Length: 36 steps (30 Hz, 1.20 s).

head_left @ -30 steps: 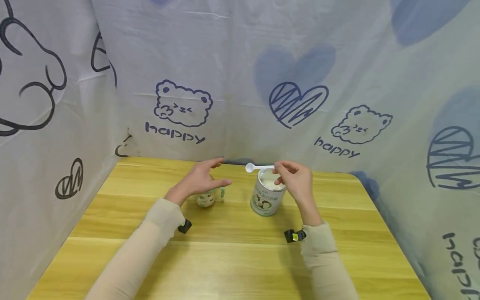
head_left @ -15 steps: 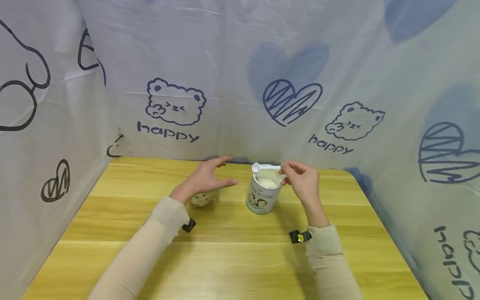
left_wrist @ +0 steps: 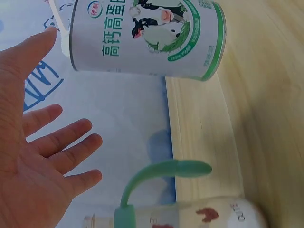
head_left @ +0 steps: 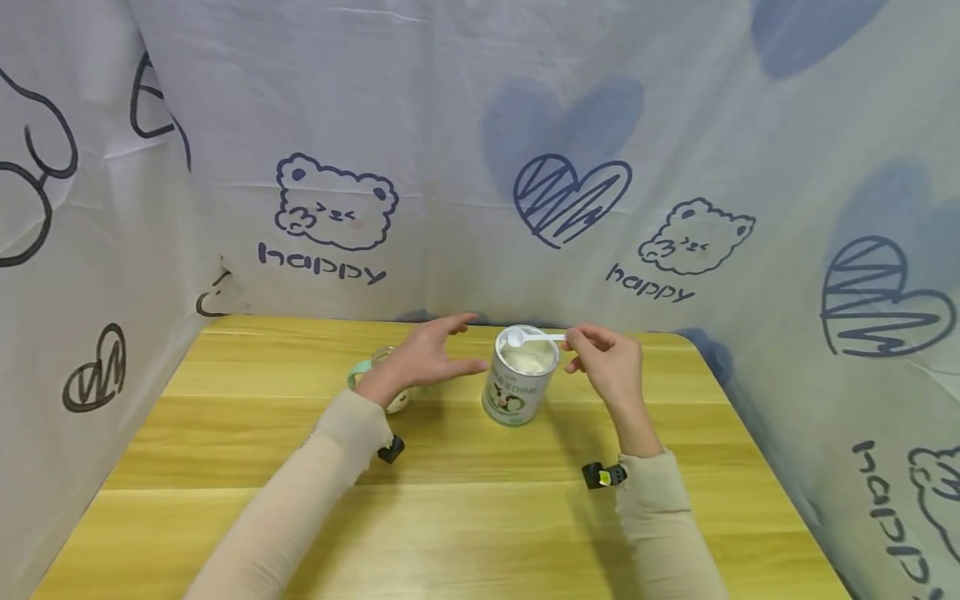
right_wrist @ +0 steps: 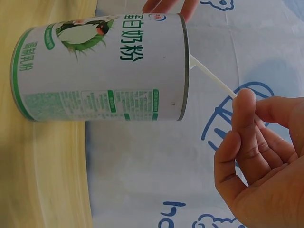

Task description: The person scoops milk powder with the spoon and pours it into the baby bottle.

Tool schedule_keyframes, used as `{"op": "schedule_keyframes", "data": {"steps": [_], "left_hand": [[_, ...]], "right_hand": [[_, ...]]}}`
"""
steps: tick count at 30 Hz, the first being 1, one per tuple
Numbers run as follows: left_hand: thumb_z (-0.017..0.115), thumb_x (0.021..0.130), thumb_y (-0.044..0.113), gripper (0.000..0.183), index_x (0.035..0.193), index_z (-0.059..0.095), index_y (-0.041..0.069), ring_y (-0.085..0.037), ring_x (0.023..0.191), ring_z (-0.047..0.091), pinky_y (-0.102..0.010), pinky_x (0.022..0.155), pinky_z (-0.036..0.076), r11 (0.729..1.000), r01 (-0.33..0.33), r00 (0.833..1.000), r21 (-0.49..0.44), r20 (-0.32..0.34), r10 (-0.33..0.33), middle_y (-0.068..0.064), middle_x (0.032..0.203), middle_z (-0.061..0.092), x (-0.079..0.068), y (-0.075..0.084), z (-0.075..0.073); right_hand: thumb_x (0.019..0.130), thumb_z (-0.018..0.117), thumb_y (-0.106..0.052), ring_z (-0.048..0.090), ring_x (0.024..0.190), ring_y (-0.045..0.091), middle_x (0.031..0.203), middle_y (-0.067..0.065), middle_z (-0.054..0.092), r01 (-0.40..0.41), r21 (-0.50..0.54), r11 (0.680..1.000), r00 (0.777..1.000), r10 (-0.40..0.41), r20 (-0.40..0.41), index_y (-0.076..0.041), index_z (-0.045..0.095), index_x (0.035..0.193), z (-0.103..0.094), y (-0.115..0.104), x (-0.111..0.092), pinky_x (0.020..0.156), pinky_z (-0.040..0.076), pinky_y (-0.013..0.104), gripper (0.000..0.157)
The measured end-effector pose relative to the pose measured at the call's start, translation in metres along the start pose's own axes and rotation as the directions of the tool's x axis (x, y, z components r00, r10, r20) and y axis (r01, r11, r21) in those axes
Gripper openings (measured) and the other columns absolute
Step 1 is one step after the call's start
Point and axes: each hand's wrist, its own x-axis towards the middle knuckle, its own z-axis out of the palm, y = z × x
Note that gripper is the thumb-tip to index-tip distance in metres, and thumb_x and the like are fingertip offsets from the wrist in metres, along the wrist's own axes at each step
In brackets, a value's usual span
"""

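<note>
A white milk powder can (head_left: pixel 510 396) with green lettering and a cow picture stands without a lid, pale powder inside. My right hand (head_left: pixel 611 367) pinches the thin handle of a white scoop (head_left: pixel 540 337) between thumb and fingers. The scoop's bowl is over the can's mouth, near the rim. My left hand (head_left: pixel 427 354) holds nothing; its fingers are spread, with the thumb pointing at the can's left side. Partly hidden behind that hand is a clear cup (head_left: pixel 399 402) with brown prints; its mint-green handle (left_wrist: pixel 147 178) shows in the left wrist view.
A yellow wood-grain table (head_left: pixel 465 525) carries the can and cup. Behind it and at the sides hang pale sheets (head_left: pixel 442 275) printed with hearts, bears and "happy". A small black camera (head_left: pixel 392 450) sits at the left wrist, another black camera (head_left: pixel 596 476) at the right.
The scoop has come from beyond the can's left rim to over its mouth. My left hand has moved right, closer to the can, uncovering the cup's left side. The head view has shifted slightly.
</note>
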Motion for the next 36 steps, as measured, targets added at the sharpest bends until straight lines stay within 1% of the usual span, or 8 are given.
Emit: {"op": "schedule_keyframes", "data": {"steps": [2,5,9,13,19,22,27,36], "left_hand": [[0.075,0.090,0.062,0.091,0.164,0.039,0.023,-0.038,0.147,0.050,-0.062,0.118,0.043,1.000,-0.002,1.000,-0.005,0.005,0.002,-0.017,0.158,0.053,0.002,0.002,0.002],[0.075,0.090,0.063,0.094,0.164,0.037,0.022,-0.038,0.148,0.049,-0.062,0.119,0.043,1.000,-0.005,1.000,-0.009,0.019,0.005,-0.017,0.159,0.052,0.005,0.004,0.005],[0.076,0.088,0.065,0.099,0.165,0.035,0.020,-0.038,0.148,0.048,-0.062,0.119,0.042,1.000,0.004,0.999,-0.018,0.038,-0.003,-0.017,0.161,0.050,0.008,0.008,0.009],[0.077,0.087,0.064,0.101,0.166,0.033,0.019,-0.037,0.149,0.048,-0.061,0.120,0.042,0.999,0.018,0.998,-0.035,0.058,-0.016,-0.017,0.162,0.049,0.011,0.013,0.014],[0.079,0.087,0.063,0.106,0.168,0.028,0.018,-0.037,0.148,0.049,-0.059,0.119,0.044,0.999,0.023,0.997,-0.040,0.069,-0.020,-0.019,0.161,0.049,0.014,0.017,0.021],[0.080,0.087,0.061,0.110,0.169,0.024,0.015,-0.038,0.147,0.050,-0.059,0.119,0.044,0.999,0.012,0.997,-0.051,0.070,-0.008,-0.022,0.162,0.047,0.015,0.017,0.026],[0.078,0.088,0.060,0.111,0.170,0.020,0.012,-0.038,0.145,0.052,-0.058,0.118,0.045,0.997,-0.005,0.997,-0.071,0.079,0.011,-0.023,0.162,0.046,0.017,0.019,0.032],[0.075,0.090,0.062,0.108,0.169,0.022,0.011,-0.035,0.142,0.055,-0.057,0.117,0.046,0.997,0.003,0.999,-0.075,0.054,0.001,-0.018,0.160,0.049,0.020,0.024,0.042]], "right_hand": [[0.098,0.073,-0.020,0.069,0.057,0.011,0.091,0.010,0.080,-0.010,0.001,1.000,1.000,0.010,-0.003,0.003,0.076,0.117,-0.001,0.000,-0.001,0.067,0.062,0.023,0.030],[0.098,0.074,-0.021,0.069,0.057,0.011,0.094,0.015,0.080,-0.015,0.002,1.000,1.000,0.015,-0.006,0.002,0.077,0.116,-0.003,0.002,-0.001,0.066,0.062,0.023,0.030],[0.098,0.074,-0.022,0.068,0.057,0.009,0.096,0.019,0.079,0.009,-0.013,1.000,1.000,-0.009,-0.007,0.003,0.077,0.115,-0.004,0.004,-0.001,0.064,0.062,0.021,0.030],[0.098,0.074,-0.020,0.068,0.056,0.009,0.091,0.014,0.079,0.037,-0.040,0.999,0.999,-0.037,-0.012,0.003,0.078,0.113,-0.005,0.007,0.000,0.058,0.057,0.018,0.028],[0.098,0.073,-0.018,0.067,0.055,0.009,0.085,0.007,0.078,0.062,-0.089,0.994,0.998,-0.063,-0.009,0.001,0.080,0.110,-0.006,0.009,-0.001,0.048,0.045,0.016,0.023],[0.099,0.072,-0.017,0.067,0.055,0.009,0.087,0.012,0.078,0.086,-0.104,0.991,0.996,-0.087,0.000,0.001,0.080,0.109,-0.006,0.011,-0.002,0.046,0.042,0.016,0.022],[0.099,0.072,-0.017,0.067,0.056,0.008,0.095,0.023,0.078,0.114,-0.124,0.986,0.994,-0.112,0.018,0.002,0.079,0.110,-0.009,0.014,-0.001,0.045,0.042,0.016,0.023],[0.098,0.072,-0.013,0.068,0.059,0.011,0.098,0.022,0.079,0.138,-0.220,0.966,0.990,-0.127,0.065,0.000,0.080,0.112,-0.012,0.015,-0.002,0.045,0.040,0.018,0.021]]}}
